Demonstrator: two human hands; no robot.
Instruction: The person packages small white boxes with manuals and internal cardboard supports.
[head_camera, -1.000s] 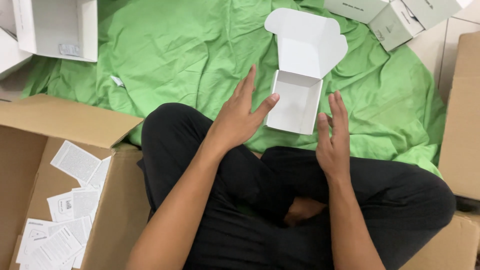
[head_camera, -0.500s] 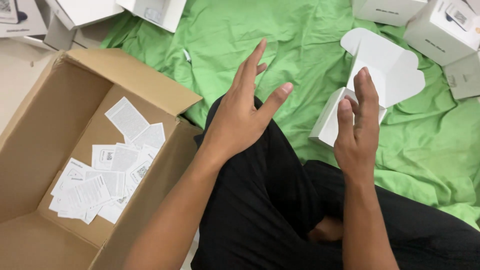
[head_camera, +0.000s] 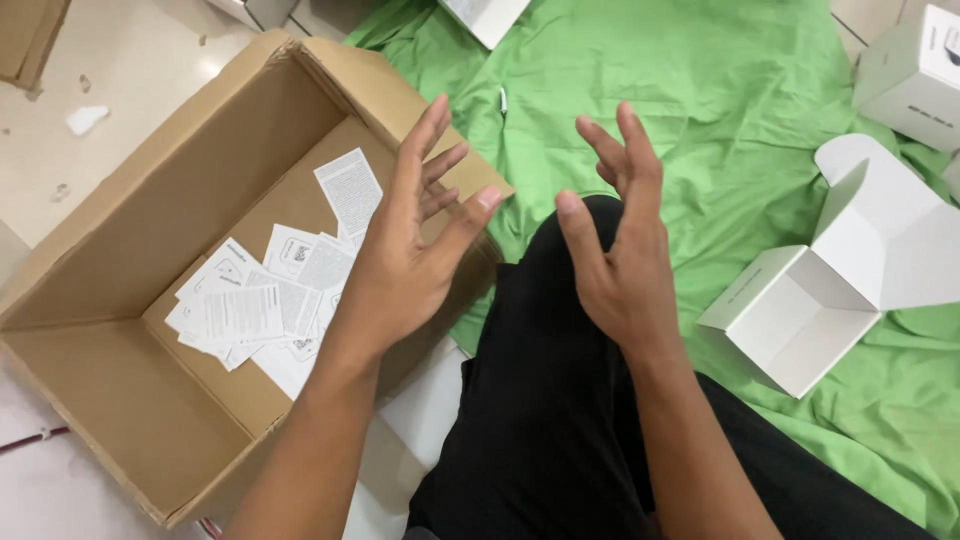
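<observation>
Green cloth (head_camera: 720, 120) lies ahead; your left hand (head_camera: 405, 260) and right hand (head_camera: 620, 250) hover spread and empty, carton (head_camera: 120, 300) of slips (head_camera: 270, 300) leftward, white box (head_camera: 820, 300) rightward.

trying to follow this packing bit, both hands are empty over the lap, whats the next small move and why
Probably the left hand dips into the cardboard box for one of the printed leaflets. Both hands are open and hold nothing; the left hangs right at the box's near edge, over the loose leaflets. The right hand is apart from the open white carton, which lies empty on the green cloth.
</observation>
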